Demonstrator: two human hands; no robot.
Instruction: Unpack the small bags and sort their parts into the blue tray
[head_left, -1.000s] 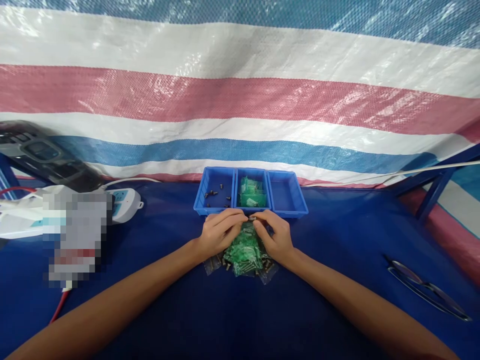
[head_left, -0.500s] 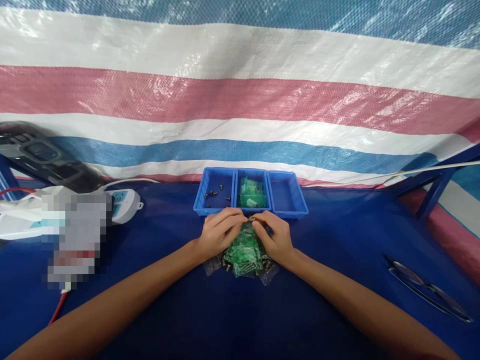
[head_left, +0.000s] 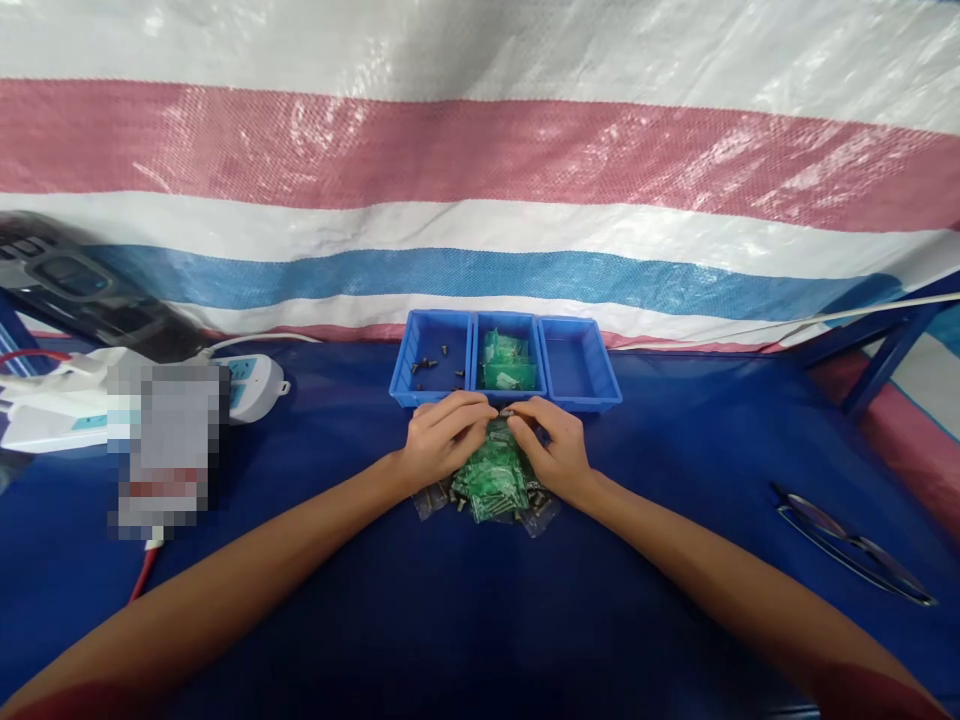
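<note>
Over a pile of small green-tinted clear plastic bags (head_left: pixel 491 480), my left hand (head_left: pixel 448 436) and my right hand (head_left: pixel 553 446) meet fingertip to fingertip. Both are closed in a pinch. A small greyish piece (head_left: pixel 505 412) shows between the fingertips, too small to name. Loose screws (head_left: pixel 460 504) and clear bags (head_left: pixel 541 518) lie around the pile's lower edge. Just beyond my hands stands a blue three-compartment bin. Its left compartment (head_left: pixel 402 372) holds several dark screws (head_left: pixel 424 363), and the middle one holds green bags (head_left: pixel 508 362). The right compartment (head_left: pixel 577 355) shows its bare floor.
On the left, a white power strip (head_left: pixel 255 385) and a blurred-out device (head_left: pixel 172 440) with a red cable (head_left: pixel 144 572) lie on the blue table (head_left: pixel 480 620). Eyeglasses (head_left: pixel 855 545) rest on the right. A striped tarp (head_left: pixel 480 150) hangs behind.
The whole view has shifted, so the bin, pile and hands sit slightly higher in the picture. My hands keep nearly the same pinch over the pile.
</note>
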